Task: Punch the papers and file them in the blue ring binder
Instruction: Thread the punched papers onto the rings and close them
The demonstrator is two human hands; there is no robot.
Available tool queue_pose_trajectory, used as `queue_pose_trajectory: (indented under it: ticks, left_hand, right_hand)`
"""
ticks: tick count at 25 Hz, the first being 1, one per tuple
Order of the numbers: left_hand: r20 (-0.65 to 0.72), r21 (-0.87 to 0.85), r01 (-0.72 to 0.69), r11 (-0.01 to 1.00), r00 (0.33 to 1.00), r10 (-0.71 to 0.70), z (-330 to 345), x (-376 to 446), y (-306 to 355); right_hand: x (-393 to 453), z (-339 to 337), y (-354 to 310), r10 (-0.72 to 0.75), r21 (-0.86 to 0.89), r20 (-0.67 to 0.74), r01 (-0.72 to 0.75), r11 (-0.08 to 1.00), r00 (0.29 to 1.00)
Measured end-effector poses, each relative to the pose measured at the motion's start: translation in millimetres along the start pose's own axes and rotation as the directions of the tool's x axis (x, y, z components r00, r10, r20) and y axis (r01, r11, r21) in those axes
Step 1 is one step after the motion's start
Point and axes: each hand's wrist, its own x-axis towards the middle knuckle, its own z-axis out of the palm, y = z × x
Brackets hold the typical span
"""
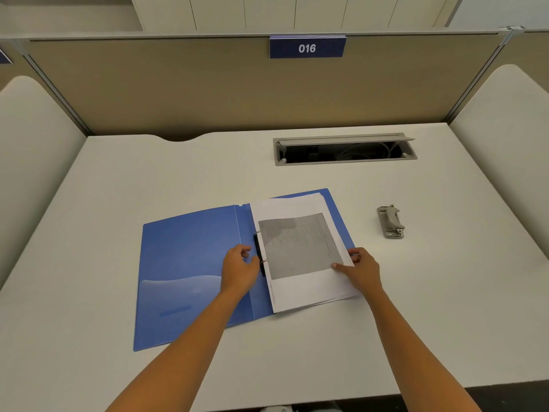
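Papers (pixel 303 254) lie stacked on the right half of the blue ring binder (pixel 190 263), which lies open and flat on the desk (pixel 118 179). The sheets' left edge sits on the two metal rings (pixel 261 246) at the spine, and the top sheet carries a grey printed block. The left hand (pixel 239 270) rests at the spine just beside the rings, its fingers curled, the thumb near the lower ring; whether it grips anything I cannot tell. The right hand (pixel 361 270) pinches the right edge of the stack, thumb on top of the paper and fingers at its edge. A grey hole punch (pixel 391 222) stands on the desk well apart to the right. Behind it an open cable slot (pixel 344 150) is set into the desk, and a sign (pixel 307 48) reading 016 hangs on the partition.
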Motion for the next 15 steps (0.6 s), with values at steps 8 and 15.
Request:
queue_pose_trajectory:
  ticks: [8, 15]
  left_hand:
    - [0.034, -0.055, 0.306, 0.950, 0.952, -0.305, 8.7, 16.7, 11.1]
    - [0.030, -0.167, 0.477, 0.863, 0.877, -0.479, 17.9, 31.5, 31.4]
  right_hand:
    - [5.0, 9.4, 1.1, -0.068, -0.137, -0.196, 0.042, 0.990, 0.978]
    - [-2.3, 30.2, -9.4, -0.092, -0.369, -0.156, 0.028, 0.929, 0.983]
